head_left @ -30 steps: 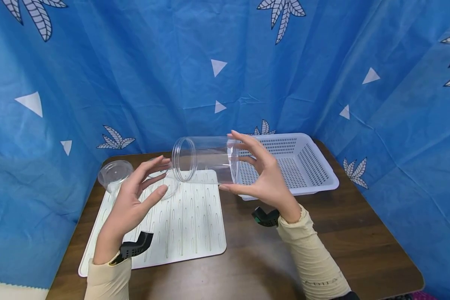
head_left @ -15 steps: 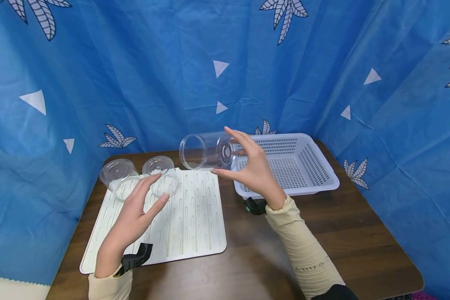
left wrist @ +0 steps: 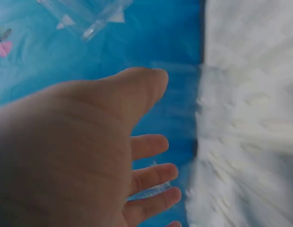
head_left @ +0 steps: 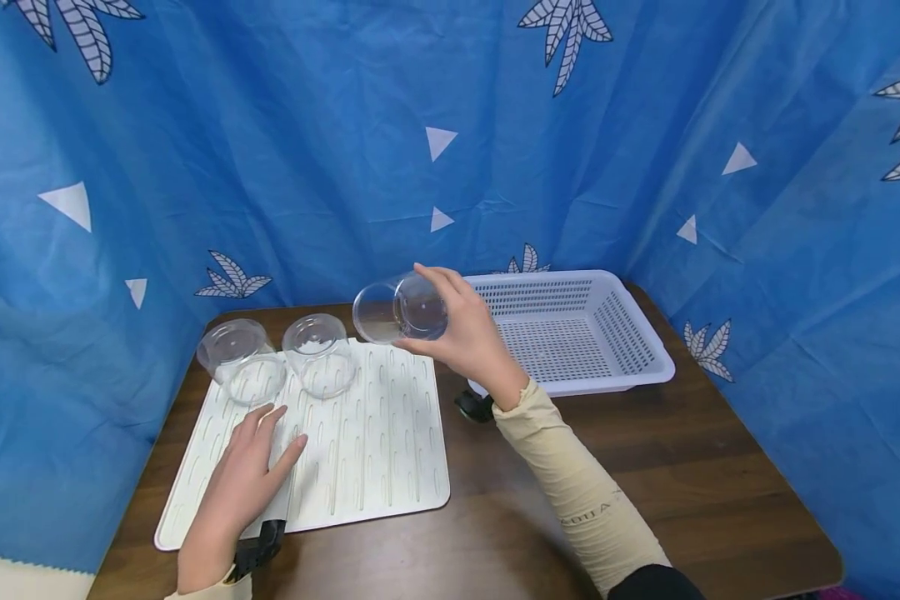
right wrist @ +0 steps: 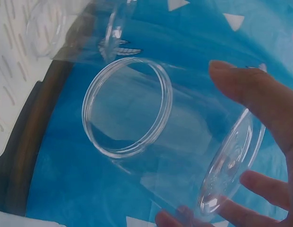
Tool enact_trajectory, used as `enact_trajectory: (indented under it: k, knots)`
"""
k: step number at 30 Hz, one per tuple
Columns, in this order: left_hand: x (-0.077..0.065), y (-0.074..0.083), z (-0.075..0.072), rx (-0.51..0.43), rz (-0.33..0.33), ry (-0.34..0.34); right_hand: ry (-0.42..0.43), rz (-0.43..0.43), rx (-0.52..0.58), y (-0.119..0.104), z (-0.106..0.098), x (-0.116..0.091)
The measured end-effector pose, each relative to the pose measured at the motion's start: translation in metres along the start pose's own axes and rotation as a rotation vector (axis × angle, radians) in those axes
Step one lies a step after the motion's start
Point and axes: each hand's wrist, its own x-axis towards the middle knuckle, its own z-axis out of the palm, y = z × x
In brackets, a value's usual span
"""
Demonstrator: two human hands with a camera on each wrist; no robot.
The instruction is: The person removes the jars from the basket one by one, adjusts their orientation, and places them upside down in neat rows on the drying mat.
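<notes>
My right hand (head_left: 465, 337) grips a clear plastic jar (head_left: 378, 313) by its base end, thumb on one side and fingers on the other. The jar is held over the back right corner of the white ridged mat (head_left: 390, 442), tilted, its mouth toward the left. In the right wrist view, the held jar's open threaded rim (right wrist: 87, 113) faces away from my palm. Two similar clear jars (head_left: 232, 343) (head_left: 317, 337) stand upside down side by side at the mat's back left. My left hand (head_left: 240, 479), holding nothing, hovers over the mat's left part with fingers spread.
A pale perforated plastic basket (head_left: 648, 358) sits at the back right of the brown wooden table (head_left: 690, 483). Blue curtains (head_left: 330, 167) with leaf and triangle prints hang behind and at both sides.
My right hand has carried the jar leftward from in front of the basket toward the mat, turning its base more toward the head camera. My left hand has drawn back toward the front and lower.
</notes>
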Motion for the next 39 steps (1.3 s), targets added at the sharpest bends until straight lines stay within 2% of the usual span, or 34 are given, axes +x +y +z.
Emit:
enact_trajectory:
  k: [6, 13, 20, 24, 39]
  knots:
    - [-0.015, -0.024, 0.009, 0.044, -0.059, -0.03, -0.057, 0.011, -0.132, -0.001, 0.014, 0.01]
    - [-0.024, -0.036, 0.012, 0.071, -0.135, -0.074, -0.125, 0.023, -0.21, 0.002, 0.028, 0.016]
    - [-0.031, -0.047, 0.008, 0.041, -0.277, -0.236, -0.152, 0.034, -0.229, 0.007, 0.034, 0.016]
    - [-0.033, -0.052, 0.007, 0.033, -0.321, -0.295, -0.164, 0.042, -0.23, 0.009, 0.036, 0.018]
    - [-0.037, -0.055, 0.014, 0.04, -0.347, -0.294, -0.26, 0.065, -0.293, 0.014, 0.054, 0.024]
